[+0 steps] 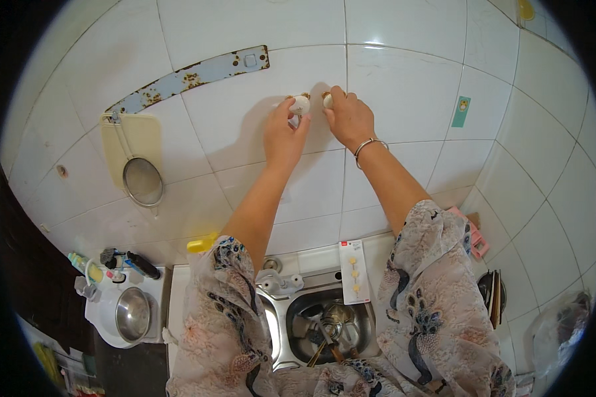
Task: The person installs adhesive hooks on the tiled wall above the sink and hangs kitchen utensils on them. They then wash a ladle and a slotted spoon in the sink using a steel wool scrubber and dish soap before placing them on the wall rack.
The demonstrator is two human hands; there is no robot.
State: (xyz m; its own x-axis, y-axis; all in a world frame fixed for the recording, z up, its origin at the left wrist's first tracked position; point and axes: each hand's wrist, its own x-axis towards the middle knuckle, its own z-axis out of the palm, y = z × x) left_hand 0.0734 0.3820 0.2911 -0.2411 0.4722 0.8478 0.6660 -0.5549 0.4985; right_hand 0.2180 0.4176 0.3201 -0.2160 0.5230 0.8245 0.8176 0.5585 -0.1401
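Both my arms reach up to the white tiled wall. My left hand pinches a round white wall hook between thumb and fingers; a small prong shows below its disc and a brownish edge above. Just to its right, my right hand, with a bangle at the wrist, grips a second round white piece against the wall. Fingers cover part of that piece, which looks like a matching hook. A small gap separates the two pieces.
A rusty metal strip is on the wall, with a cream cutting board and strainer hanging below. Beneath my arms are a faucet, a sink holding utensils, and a white card pack. A pink rack stands right.
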